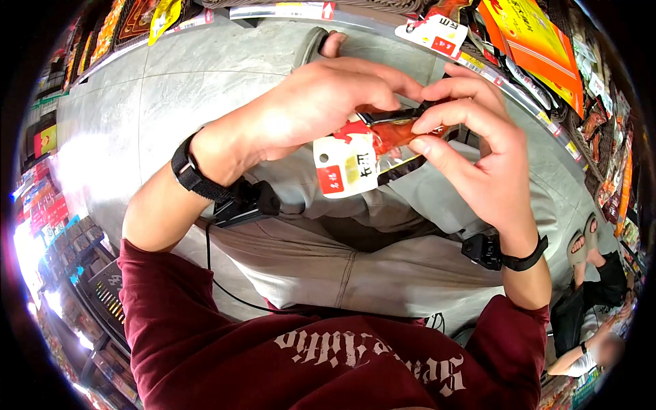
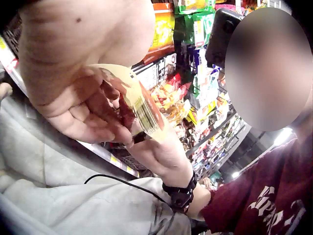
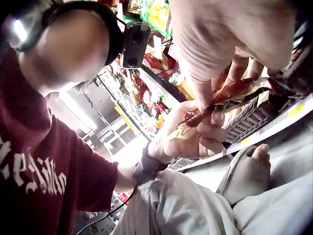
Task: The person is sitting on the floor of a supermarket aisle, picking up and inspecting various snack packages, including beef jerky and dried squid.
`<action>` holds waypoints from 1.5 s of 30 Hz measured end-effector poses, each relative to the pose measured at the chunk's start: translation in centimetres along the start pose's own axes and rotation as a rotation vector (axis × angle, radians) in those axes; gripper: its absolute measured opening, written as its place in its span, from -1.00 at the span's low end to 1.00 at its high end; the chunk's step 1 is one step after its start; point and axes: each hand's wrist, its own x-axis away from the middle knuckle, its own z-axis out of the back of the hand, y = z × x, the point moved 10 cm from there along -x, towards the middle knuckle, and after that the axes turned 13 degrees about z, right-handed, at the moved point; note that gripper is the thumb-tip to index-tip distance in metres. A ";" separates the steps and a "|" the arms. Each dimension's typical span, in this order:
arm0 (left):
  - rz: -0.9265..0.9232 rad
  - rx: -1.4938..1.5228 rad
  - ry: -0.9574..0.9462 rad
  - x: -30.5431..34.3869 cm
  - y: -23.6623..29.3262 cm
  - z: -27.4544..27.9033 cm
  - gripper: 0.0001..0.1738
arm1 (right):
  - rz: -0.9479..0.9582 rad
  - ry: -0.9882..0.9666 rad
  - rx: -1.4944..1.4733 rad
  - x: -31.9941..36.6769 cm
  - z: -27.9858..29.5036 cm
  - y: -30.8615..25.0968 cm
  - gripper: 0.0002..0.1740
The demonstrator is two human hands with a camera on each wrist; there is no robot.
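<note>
A small clear snack packet [image 1: 394, 141] with reddish-brown contents and a white, red and yellow label card is held over the lap. My left hand [image 1: 324, 102] grips it from the far left side, its thumb hidden beneath. On the other end, my right hand [image 1: 482, 130] pinches the clear part between thumb and curled fingers. In the left wrist view the packet's card [image 2: 142, 115] shows a barcode. From the right wrist, the reddish packet [image 3: 234, 92] stretches between both hands.
Store shelves with price tags [image 1: 307, 10] curve along the far side. A similar packet with a white card [image 1: 437, 34] and a yellow-orange bag [image 1: 536, 51] lie there, by woven baskets [image 3: 249, 120]. Another person [image 1: 591, 342] is at the lower right. A black cable [image 1: 219, 277] crosses the trousers.
</note>
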 end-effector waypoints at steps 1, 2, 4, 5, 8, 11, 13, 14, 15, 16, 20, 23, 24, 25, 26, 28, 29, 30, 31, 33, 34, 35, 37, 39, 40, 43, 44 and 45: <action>0.000 0.000 0.000 0.0 -0.2 -0.1 -0.73 | 0.000 0.000 0.000 0.0 0.0 0.0 -0.84; 0.014 0.113 -0.043 0.1 -0.6 -0.4 -0.74 | 0.018 -0.015 0.021 0.0 -0.2 -0.2 -0.83; 0.027 0.225 -0.086 0.2 -0.7 -0.7 -0.75 | 0.037 -0.029 0.042 0.0 -0.3 -0.4 -0.82; 0.059 0.230 -0.112 0.2 -0.6 -0.9 -0.76 | 0.048 -0.031 0.054 -0.1 -0.3 -0.5 -0.81; 0.051 0.169 -0.130 0.2 -0.7 -1.0 -0.76 | 0.065 -0.029 0.075 -0.2 -0.2 -0.7 -0.81; -0.020 0.073 -0.105 0.2 -0.2 -1.0 -0.76 | 0.079 -0.025 0.090 -0.2 -0.2 -0.8 -0.81; -0.053 0.042 -0.087 0.2 0.1 -0.9 -0.75 | 0.084 -0.024 0.097 -0.2 -0.2 -0.8 -0.82; -0.005 0.189 -0.123 0.1 -0.3 -0.9 -0.75 | 0.092 -0.031 0.112 -0.1 -0.2 -0.8 -0.82; 0.043 0.337 -0.158 -0.1 -0.6 -1.0 -0.74 | 0.099 -0.037 0.126 0.0 -0.3 -0.7 -0.83; 0.044 0.337 -0.159 0.1 -0.2 -1.1 -0.74 | 0.098 -0.037 0.126 0.0 -0.3 -0.7 -0.83; 0.157 0.324 -0.086 -0.7 -0.7 -0.6 -0.69 | 0.105 0.000 0.211 -0.2 0.4 -1.1 -0.80; 0.214 0.430 -0.082 -0.9 -0.8 -0.4 -0.57 | 0.077 0.097 0.274 -0.1 1.6 -0.9 -0.75; 0.285 0.572 -0.093 -0.7 -1.2 -0.5 -0.48 | 0.048 0.160 0.262 0.1 2.3 -0.5 -0.71; 0.235 0.587 -0.141 -1.0 -1.0 -0.6 -0.40 | 0.027 0.202 0.253 0.3 2.7 -0.2 -0.67; 0.235 0.587 -0.141 -1.1 -1.2 -0.7 -0.40 | 0.027 0.201 0.252 0.3 2.7 0.0 -0.67; 0.170 0.584 -0.125 -1.1 -0.8 -0.6 -0.43 | 0.017 0.265 0.163 0.4 3.0 0.4 -0.71; 0.181 0.573 -0.118 -1.0 -0.8 -0.5 -0.44 | 0.017 0.264 0.163 0.5 2.8 0.4 -0.71; 0.180 0.573 -0.118 -1.0 -0.7 -0.5 -0.44 | -0.036 0.265 0.035 0.7 2.3 1.1 -0.77; 0.161 0.558 -0.100 -0.9 -0.6 -0.3 -0.44 | -0.089 0.265 -0.093 0.8 1.7 1.6 -0.83; 0.142 0.544 -0.081 -1.0 -0.5 -0.1 -0.45 | -0.129 0.277 -0.162 0.8 1.4 1.7 -0.88; 0.145 0.532 -0.073 -1.0 -0.7 -0.1 -0.46 | -0.169 0.290 -0.231 1.0 1.2 2.0 -0.92; 0.147 0.519 -0.066 -1.1 -0.8 -0.1 -0.46 | -0.169 0.290 -0.232 1.0 1.2 2.0 -0.92; 0.133 0.535 -0.046 -1.1 -0.2 0.0 -0.54 | -0.183 0.288 -0.291 1.1 1.0 2.2 -0.91; 0.120 0.551 -0.027 -1.1 -0.1 0.2 -0.61 | -0.199 0.286 -0.314 1.2 0.9 2.3 -0.90; 0.110 0.563 -0.036 -1.1 -0.1 0.2 -0.61 | -0.215 0.283 -0.337 1.2 0.8 2.4 -0.89; 0.105 0.537 -0.050 -1.2 -0.3 0.1 -0.54 | -0.220 0.271 -0.319 1.3 0.7 2.6 -0.90; 0.110 0.500 -0.056 -1.3 -0.3 -0.1 -0.46 | -0.221 0.271 -0.319 1.3 0.8 2.6 -0.90; 0.110 0.500 -0.056 -1.3 -0.3 0.0 -0.46 | -0.219 0.269 -0.310 1.2 0.8 2.5 -0.90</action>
